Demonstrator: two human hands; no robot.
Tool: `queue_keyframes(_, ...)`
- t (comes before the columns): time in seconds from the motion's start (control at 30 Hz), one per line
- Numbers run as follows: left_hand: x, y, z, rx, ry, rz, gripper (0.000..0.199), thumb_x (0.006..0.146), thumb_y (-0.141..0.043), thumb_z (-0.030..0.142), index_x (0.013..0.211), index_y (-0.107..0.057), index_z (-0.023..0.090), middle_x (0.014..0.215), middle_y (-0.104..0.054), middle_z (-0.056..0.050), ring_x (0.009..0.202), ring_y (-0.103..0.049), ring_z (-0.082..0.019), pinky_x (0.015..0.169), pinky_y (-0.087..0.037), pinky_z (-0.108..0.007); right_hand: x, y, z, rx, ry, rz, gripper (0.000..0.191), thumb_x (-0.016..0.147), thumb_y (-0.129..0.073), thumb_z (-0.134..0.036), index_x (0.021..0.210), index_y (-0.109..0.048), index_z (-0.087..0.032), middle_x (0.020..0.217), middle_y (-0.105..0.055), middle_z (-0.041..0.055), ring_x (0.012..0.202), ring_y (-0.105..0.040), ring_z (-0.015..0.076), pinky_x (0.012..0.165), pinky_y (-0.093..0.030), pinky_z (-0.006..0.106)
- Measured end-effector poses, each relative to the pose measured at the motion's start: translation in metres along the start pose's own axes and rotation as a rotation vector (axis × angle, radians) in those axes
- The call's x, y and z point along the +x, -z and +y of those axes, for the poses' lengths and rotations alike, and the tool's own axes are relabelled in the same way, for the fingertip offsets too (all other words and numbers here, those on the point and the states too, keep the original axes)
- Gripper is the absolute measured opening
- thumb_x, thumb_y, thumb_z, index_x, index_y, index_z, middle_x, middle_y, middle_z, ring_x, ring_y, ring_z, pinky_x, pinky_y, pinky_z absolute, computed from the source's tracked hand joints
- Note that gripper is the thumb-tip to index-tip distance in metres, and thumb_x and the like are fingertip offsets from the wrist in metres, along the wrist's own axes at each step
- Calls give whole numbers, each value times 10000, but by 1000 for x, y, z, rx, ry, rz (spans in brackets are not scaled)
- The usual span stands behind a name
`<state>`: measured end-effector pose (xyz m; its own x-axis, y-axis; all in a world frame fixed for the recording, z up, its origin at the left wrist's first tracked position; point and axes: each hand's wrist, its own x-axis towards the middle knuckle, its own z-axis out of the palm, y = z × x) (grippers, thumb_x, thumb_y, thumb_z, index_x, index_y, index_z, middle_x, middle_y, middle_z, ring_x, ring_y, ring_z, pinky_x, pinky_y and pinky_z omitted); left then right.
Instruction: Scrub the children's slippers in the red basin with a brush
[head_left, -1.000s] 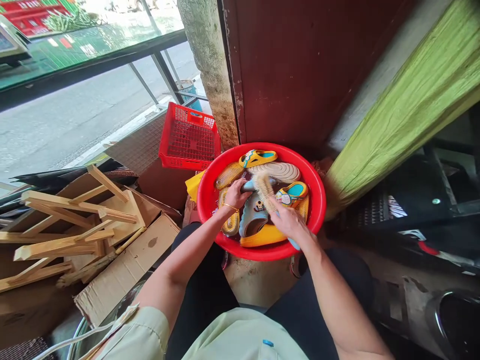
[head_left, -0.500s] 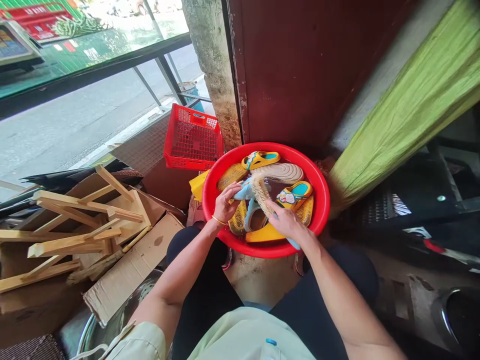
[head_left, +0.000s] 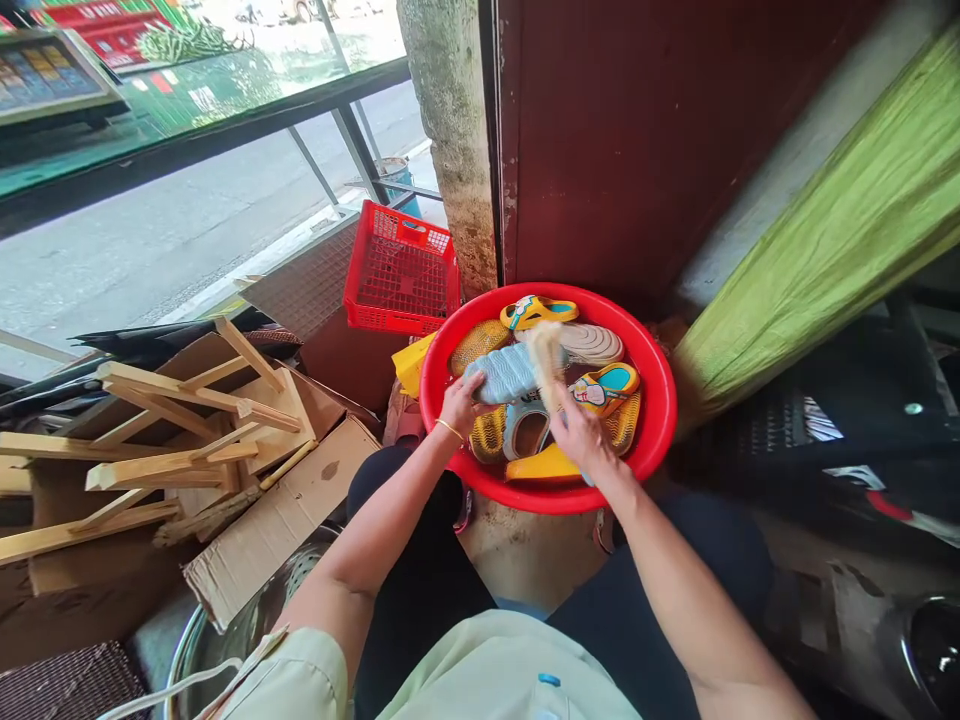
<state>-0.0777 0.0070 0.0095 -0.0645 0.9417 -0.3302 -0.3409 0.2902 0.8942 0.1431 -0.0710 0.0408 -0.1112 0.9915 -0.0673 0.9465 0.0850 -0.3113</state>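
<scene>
Over a red basin (head_left: 664,415), my left hand (head_left: 457,402) grips a light blue slipper (head_left: 506,374) by its near end, with the ridged sole facing up. My right hand (head_left: 579,432) is closed round a scrub brush (head_left: 546,358), its pale bristles blurred against the far end of that sole. Inside the basin lie yellow slippers with blue insoles (head_left: 609,386), a cream slipper sole (head_left: 596,343), another light blue slipper (head_left: 517,425) and several yellow textured soles (head_left: 480,342). A plain yellow piece (head_left: 546,464) rests along the near rim.
Behind the basin on the left stands a red plastic crate (head_left: 403,270). Wooden stools (head_left: 210,420) and cardboard (head_left: 289,510) are piled to my left. A green curtain (head_left: 817,230) hangs at right, and a dark red door (head_left: 592,140) rises behind.
The blue slipper has been turned so its sole faces up, lying more level. The brush has moved from the slipper's side to the far end of its sole. The view has shifted slightly left.
</scene>
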Motion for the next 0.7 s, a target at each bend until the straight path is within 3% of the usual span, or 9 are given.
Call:
queue_keyframes(0.1,0,-10,-20,3,96,37,405,812,-740,468,1073,-689,162,1050,-730,-95,908,-687,-217,641,-614,-293,-20,-10,-26,-71,104,-129,684,1003,-382,-301,1670,-232,-294,1271,-730,111,1021,-724,286,898,-553,380)
queue_keyframes(0.17,-1,-15,-31,60,94,35,395,840,-712,470,1109,-680,183,1064,-724,-83,899,-674,-200,616,-597,-262,-25,-9,-28,-108,76,-197,715,992,-399,-290,1670,-184,-359,1225,-750,88,1000,-733,289,886,-550,399)
queue_keyframes(0.33,0,-18,-43,239,81,-23,479,897,-667,503,1277,-620,214,1109,-688,-84,821,-654,-164,579,-568,-218,-4,13,19,-143,-213,-284,733,980,-424,-289,1676,-196,-249,1228,-740,184,1096,-708,341,932,-502,463)
queue_keyframes(0.4,1,-16,-42,281,95,-18,507,928,-632,482,1365,-563,233,1102,-680,-84,739,-645,-144,569,-561,-219,3,20,33,-108,-236,-284,686,994,-410,-317,1662,-261,-257,1275,-725,174,1135,-695,331,935,-496,440)
queue_keyframes(0.53,7,-12,-35,248,207,-32,528,976,-538,412,1479,-442,286,1032,-666,-62,578,-598,-103,522,-520,-212,-5,14,19,-60,-141,-244,677,994,-413,-324,1655,-278,-268,1156,-774,128,1040,-731,288,864,-512,360)
queue_keyframes(0.7,14,-5,-29,247,301,-11,437,972,-514,395,1389,-529,265,816,-630,-24,469,-515,-85,442,-417,-183,-17,2,-3,-57,36,-193,708,972,-432,-291,1654,-253,-349,1168,-775,82,1005,-740,276,855,-521,358)
